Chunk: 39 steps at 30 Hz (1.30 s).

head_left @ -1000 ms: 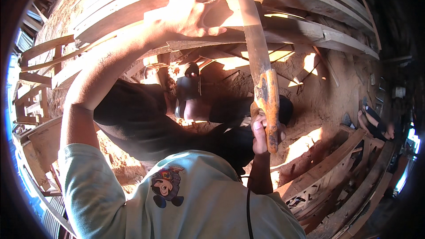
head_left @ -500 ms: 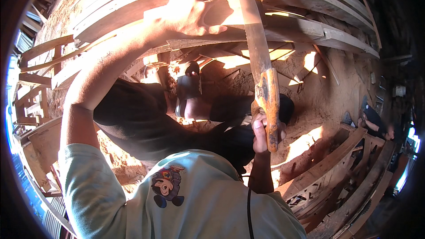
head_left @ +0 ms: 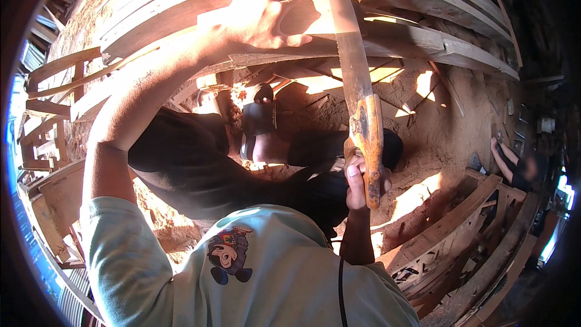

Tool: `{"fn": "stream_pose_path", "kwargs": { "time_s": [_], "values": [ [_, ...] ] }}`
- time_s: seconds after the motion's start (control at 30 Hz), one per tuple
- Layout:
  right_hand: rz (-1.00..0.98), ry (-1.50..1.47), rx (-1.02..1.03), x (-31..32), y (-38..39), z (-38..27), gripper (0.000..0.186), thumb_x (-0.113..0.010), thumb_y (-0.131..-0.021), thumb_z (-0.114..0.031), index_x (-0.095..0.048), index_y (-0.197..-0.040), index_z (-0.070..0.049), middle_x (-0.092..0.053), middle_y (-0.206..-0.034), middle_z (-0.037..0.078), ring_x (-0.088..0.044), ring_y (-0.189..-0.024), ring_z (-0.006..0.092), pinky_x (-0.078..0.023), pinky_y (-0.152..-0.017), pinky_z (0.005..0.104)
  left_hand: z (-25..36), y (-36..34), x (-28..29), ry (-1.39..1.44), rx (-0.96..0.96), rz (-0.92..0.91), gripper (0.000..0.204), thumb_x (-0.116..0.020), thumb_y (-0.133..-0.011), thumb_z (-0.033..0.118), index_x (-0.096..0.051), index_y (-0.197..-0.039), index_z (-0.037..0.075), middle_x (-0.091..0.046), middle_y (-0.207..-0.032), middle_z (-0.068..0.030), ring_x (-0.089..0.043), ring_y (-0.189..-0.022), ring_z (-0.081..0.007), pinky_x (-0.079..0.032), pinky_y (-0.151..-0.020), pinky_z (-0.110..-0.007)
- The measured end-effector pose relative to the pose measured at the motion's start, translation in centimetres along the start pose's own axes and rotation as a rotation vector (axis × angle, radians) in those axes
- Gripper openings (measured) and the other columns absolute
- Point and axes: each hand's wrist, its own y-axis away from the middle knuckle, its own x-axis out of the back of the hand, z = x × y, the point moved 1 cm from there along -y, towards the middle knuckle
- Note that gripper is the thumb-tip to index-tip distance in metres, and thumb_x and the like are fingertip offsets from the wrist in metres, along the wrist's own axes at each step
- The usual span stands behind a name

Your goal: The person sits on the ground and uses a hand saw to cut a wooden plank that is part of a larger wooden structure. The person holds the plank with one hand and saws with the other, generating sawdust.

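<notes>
Right hand (head_left: 362, 177): gripping the worn wooden handle (head_left: 369, 145) of a handsaw, fingers closed around it, thumb lying along the near side.
Handsaw blade (head_left: 346, 42): running from the handle toward the far side, long and narrow, rust-brown, crossing the plank and passing beyond the far edge of the picture.
Left hand (head_left: 266, 19): pressing down on the pale plank (head_left: 181, 6), palm flat, fingers spread and curling over its edge, just left of the blade.
Plank: lying across the far part of the scene, sunlit, bending from left to right, with more curved timbers (head_left: 448, 36) stacked beside it on the far right.
Foot in dark sandal (head_left: 259, 122): resting near the middle, below the plank, on reddish dirt.
Shirt print (head_left: 229, 254): sitting low on the pale green shirt (head_left: 181, 278), small, rounded, a cartoon figure in dark blue and red.
Ground (head_left: 436, 127): showing reddish sawdust and earth, sun patches lying right of the handle.
Edges: wooden frames (head_left: 48, 145) crowding the left rim; slanting beams (head_left: 460, 248) closing in at the near right.
Open room: lying mostly right of the saw, over the bare dirt.
Another person (head_left: 514, 166): sitting far right, partly in shadow, well apart from the saw.
</notes>
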Motion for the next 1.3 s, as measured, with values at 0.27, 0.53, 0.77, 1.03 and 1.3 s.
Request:
{"fn": "stream_pose_path", "kwargs": {
  "time_s": [0.27,0.53,0.77,1.03,1.3],
  "values": [
    [0.176,-0.058,0.095,0.6,5.3,4.8,0.009,-0.063,-0.092,0.002,-0.057,-0.093,-0.004,-0.054,-0.077,0.008,-0.052,-0.063,0.0153,-0.043,-0.055,0.0255,-1.0,-1.4,0.1,0.089,-0.071,-0.144,0.069,-0.060,-0.094,0.058,-0.055,-0.144,0.009,-0.068,-0.112,-0.0243,-0.069,-0.077,-0.0409,-0.060,-0.069,-0.050],
    [0.250,-0.722,-0.627,1.5,-3.8,-2.6,0.019,-0.051,-0.098,-0.002,-0.038,-0.085,-0.009,-0.038,-0.069,0.002,-0.037,-0.057,0.0112,-0.033,-0.054,0.0264,-1.1,-1.1,3.6,0.254,0.034,-0.152,0.085,-0.083,-0.074,0.063,-0.062,-0.129,0.001,-0.072,-0.091,-0.0214,-0.072,-0.095,-0.0354,-0.056,-0.087,-0.047],
    [0.285,-0.701,-0.609,2.7,-4.5,-3.1,0.013,-0.049,-0.098,0.001,-0.041,-0.091,-0.008,-0.039,-0.068,0.003,-0.038,-0.057,0.0120,-0.034,-0.056,0.0262,1.7,-1.7,3.6,-0.277,-0.176,0.176,0.053,-0.076,-0.083,0.033,-0.060,-0.125,0.005,-0.060,-0.115,-0.0192,-0.070,-0.096,-0.0375,-0.061,-0.077,-0.047],
    [0.193,-0.524,-0.477,1.9,-1.8,-1.0,0.017,-0.050,-0.099,-0.002,-0.039,-0.088,-0.009,-0.039,-0.071,0.003,-0.040,-0.059,0.0121,-0.033,-0.055,0.0256,0.4,0.6,0.9,-0.082,-0.052,0.100,0.070,-0.066,-0.091,0.059,-0.051,-0.143,0.014,-0.056,-0.119,-0.0206,-0.063,-0.110,-0.0373,-0.059,-0.083,-0.049],
    [0.233,-0.622,-0.505,0.9,-2.1,-4.4,0.015,-0.052,-0.096,-0.001,-0.040,-0.089,-0.008,-0.041,-0.069,0.004,-0.039,-0.057,0.0127,-0.033,-0.053,0.0279,2.4,0.0,0.8,-0.242,-0.117,-0.066,0.087,-0.046,-0.095,0.075,-0.043,-0.151,0.008,-0.045,-0.149,-0.0282,-0.048,-0.136,-0.0469,-0.044,-0.110,-0.058]
  ]
}}
